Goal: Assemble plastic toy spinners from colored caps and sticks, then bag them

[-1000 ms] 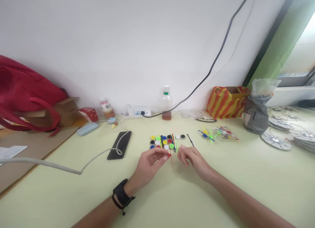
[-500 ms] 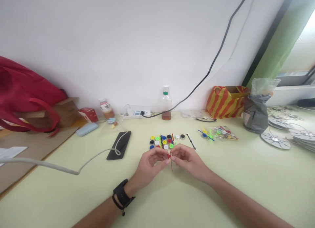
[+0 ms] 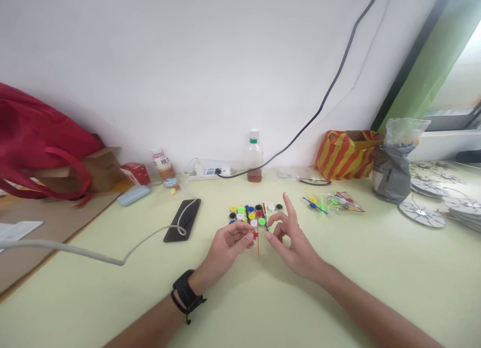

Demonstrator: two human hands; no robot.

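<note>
My left hand [image 3: 231,245] pinches a thin red plastic stick [image 3: 258,242] with a small red piece on it, which stands nearly upright between thumb and fingertips. Just to the right, my right hand [image 3: 291,240] is apart from the stick, its index finger raised and its thumb and other fingers spread. A small dark bit shows by its thumb tip; whether it touches it I cannot tell. Beyond both hands lie rows of small round discs [image 3: 251,216] in yellow, green, black, white, red and blue, with coloured plastic strips among them.
A black phone [image 3: 182,220] with a grey cable lies left. Behind stand a bottle [image 3: 254,160] and a power strip [image 3: 208,171]. To the right are bagged coloured parts [image 3: 345,201], a striped bag [image 3: 347,155], a grey bag [image 3: 391,172] and stacked discs [image 3: 421,215].
My right hand has let go of the red stick and moved slightly right, its index finger now lifted. My left hand keeps hold of the stick, a little further left.
</note>
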